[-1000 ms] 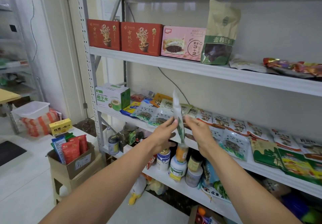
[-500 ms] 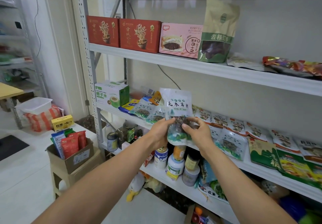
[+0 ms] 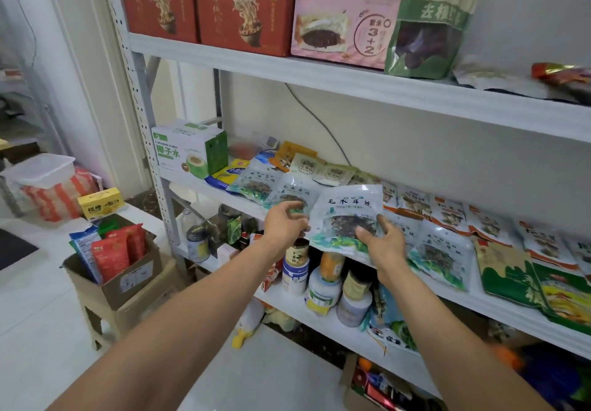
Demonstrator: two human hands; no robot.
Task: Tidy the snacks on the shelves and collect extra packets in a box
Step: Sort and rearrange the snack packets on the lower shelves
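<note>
At the front edge of the middle shelf [image 3: 198, 186], you hold a pale blue packet [image 3: 348, 209] of dark dried strips with its printed face toward you, tilted over a row of similar packets [image 3: 441, 250]. Your right hand [image 3: 385, 244] grips its lower right corner, with the thumb curled across the front and a finger up the right edge. Your left hand [image 3: 283, 225] sits at the packet's left edge with its fingers curled, and I cannot tell whether they pinch it. 2 matching packets [image 3: 256, 183] lie just left of your hands, beside a white and green carton [image 3: 185, 151]. Down to your left, a cardboard box [image 3: 128, 282] on a stool holds red and blue packets standing upright. Jars [image 3: 295, 266] crowd the shelf below.
</note>
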